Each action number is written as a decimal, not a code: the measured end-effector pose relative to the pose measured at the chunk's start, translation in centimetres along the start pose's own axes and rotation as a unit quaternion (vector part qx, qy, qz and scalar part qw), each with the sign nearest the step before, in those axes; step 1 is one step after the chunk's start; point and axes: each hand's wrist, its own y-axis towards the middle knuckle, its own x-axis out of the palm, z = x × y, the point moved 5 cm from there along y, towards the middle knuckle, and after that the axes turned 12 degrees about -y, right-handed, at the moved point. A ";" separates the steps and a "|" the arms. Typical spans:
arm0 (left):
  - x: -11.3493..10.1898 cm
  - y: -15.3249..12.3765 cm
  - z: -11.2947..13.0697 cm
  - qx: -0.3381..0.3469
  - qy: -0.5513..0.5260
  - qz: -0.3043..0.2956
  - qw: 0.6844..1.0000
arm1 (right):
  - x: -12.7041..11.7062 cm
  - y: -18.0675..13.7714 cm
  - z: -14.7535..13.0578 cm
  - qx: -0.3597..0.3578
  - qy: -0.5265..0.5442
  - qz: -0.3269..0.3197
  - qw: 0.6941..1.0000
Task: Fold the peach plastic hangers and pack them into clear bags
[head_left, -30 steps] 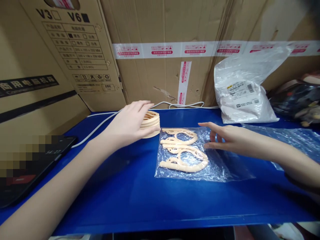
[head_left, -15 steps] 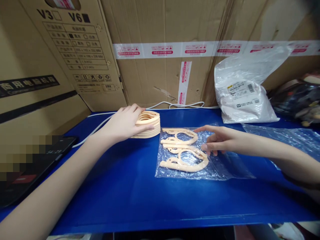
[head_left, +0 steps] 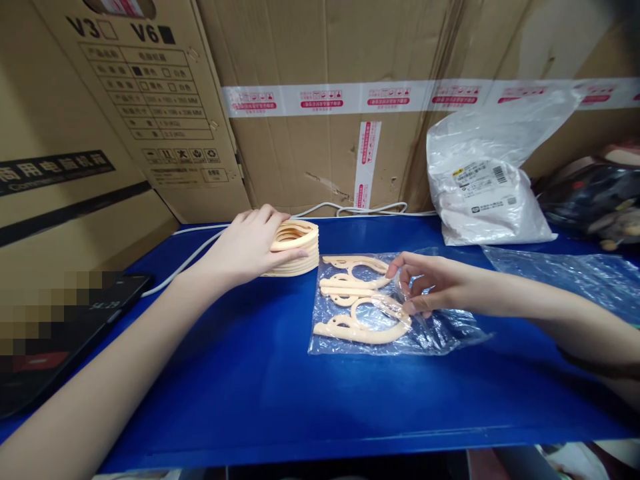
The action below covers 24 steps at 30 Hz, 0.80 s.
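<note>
My left hand (head_left: 253,245) wraps round the left side of a stack of peach plastic hangers (head_left: 300,250) on the blue table (head_left: 260,393); the thumb lies across the front of the stack. Right of the stack lies a clear plastic bag (head_left: 430,330) with two flat peach hangers (head_left: 357,303) partly inside it. My right hand (head_left: 425,283) is curled at the bag's open edge, its fingertips pinching the plastic film and the upper end of the nearer hanger.
Large cardboard boxes (head_left: 325,100) wall off the back and left. A white cable (head_left: 370,210) runs along the table's rear. A white plastic bag with a label (head_left: 485,193) stands at back right, more clear film (head_left: 570,273) to the right, a dark device (head_left: 55,333) at left.
My left hand slid from the top of the stack to grip its side. My right hand moved left from flat on the bag and curled its fingers onto the film, crumpling the bag's right part.
</note>
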 end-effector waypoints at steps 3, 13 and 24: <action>-0.4 -0.1 0.3 0.005 -0.014 0.012 1.000 | 0.0 0.0 0.0 0.000 0.017 -0.004 1.000; -1.3 -0.3 2.2 0.032 -0.015 0.034 0.999 | 0.4 0.1 -0.2 0.008 0.093 -0.004 0.996; -1.3 -1.1 4.8 0.092 -0.060 0.078 0.991 | 0.1 0.0 -0.6 0.015 0.089 0.026 0.996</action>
